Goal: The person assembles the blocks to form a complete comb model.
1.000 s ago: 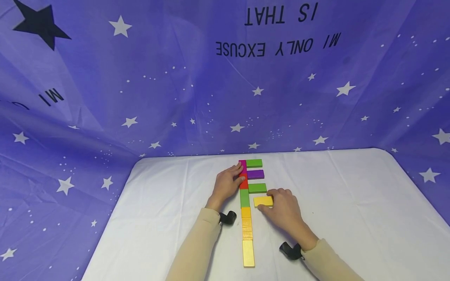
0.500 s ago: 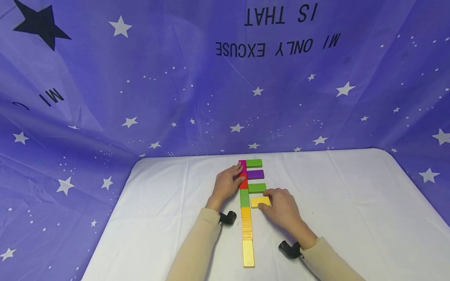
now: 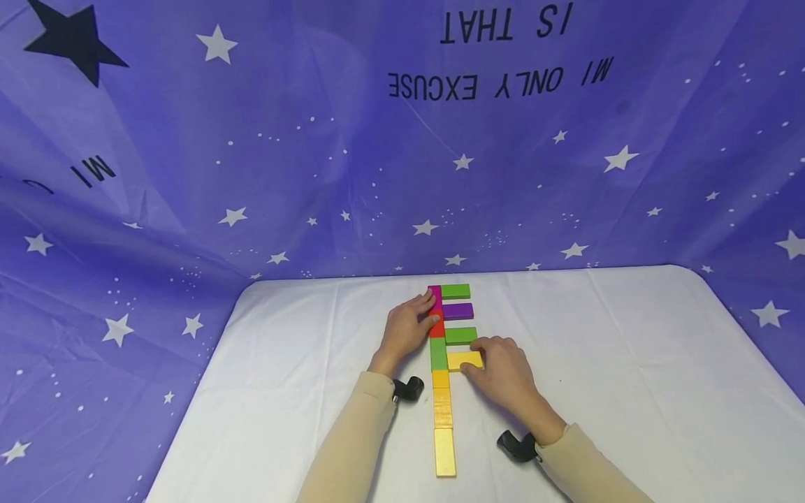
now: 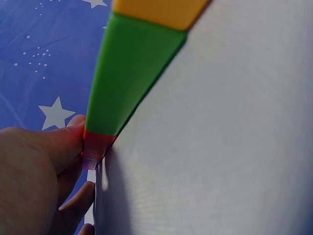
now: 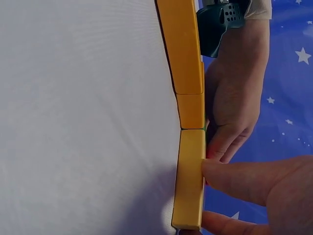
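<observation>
My right hand [image 3: 506, 367] pinches a yellow block [image 3: 459, 358] between thumb and fingers. The block lies crosswise, its left end against the green block [image 3: 438, 355] of a long column. In the right wrist view the thumb [image 5: 230, 178] lies along the side of this yellow block [image 5: 188, 181]. My left hand [image 3: 405, 327] rests its fingertips on the far part of the column, on the magenta block [image 3: 433, 288] and the red block [image 3: 437, 330]. In the left wrist view its thumb touches the side of the red block [image 4: 96, 143].
Above the yellow block, a green block [image 3: 461, 336], a purple block [image 3: 458, 311] and another green block [image 3: 455, 291] stick out rightward from the column. Orange and yellow blocks [image 3: 444, 453] continue it towards me. All lie on a white-covered table [image 3: 629, 363] before a purple starry cloth [image 3: 352, 175].
My right hand has slid the yellow block leftward, closing the gap to the column. The left hand has stayed in place on the far blocks.
</observation>
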A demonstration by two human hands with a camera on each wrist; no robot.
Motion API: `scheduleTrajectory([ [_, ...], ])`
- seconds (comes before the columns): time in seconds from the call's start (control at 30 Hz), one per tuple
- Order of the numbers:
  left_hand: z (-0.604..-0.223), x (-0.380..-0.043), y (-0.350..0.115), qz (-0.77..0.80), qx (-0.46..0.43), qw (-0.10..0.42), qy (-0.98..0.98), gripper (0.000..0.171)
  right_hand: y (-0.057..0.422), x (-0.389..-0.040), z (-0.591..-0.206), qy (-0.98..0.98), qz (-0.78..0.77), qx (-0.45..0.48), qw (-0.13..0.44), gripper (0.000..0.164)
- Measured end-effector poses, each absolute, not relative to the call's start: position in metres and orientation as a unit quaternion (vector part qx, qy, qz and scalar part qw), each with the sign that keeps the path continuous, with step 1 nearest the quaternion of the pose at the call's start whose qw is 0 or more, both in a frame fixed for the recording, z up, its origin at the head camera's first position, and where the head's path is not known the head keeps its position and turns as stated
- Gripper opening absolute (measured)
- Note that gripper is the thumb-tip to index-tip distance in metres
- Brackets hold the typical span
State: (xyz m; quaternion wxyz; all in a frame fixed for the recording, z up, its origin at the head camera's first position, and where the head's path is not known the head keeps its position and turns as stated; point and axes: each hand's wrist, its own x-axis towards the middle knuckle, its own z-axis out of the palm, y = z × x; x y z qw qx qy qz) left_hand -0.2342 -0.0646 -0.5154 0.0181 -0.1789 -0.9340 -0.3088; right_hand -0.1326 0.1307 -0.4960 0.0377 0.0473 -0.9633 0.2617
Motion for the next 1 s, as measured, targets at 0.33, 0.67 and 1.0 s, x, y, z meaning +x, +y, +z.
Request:
scheduleTrajectory([
  [0.33, -0.515, -0.234, -0.063, -0.309, -0.176, 0.017, -0.934, 0.049, 0.131, -0.131, -0.497, -0.963, 0.259, 0.051, 0.048, 0.041],
  [0.67, -0.512, -0.231, -0.062, -0.292, -0.169, 0.007, -0.941, 0.050, 0.145, -0.133, -0.491, -0.954, 0.294, 0.035, 0.051, 0.044],
  [1.0, -0.512, -0.233, -0.066, -0.307, -0.175, 0.017, -0.935, 0.048, 0.185, -0.140, -0.483, -0.946, 0.315, 0.026, 0.078, 0.041],
])
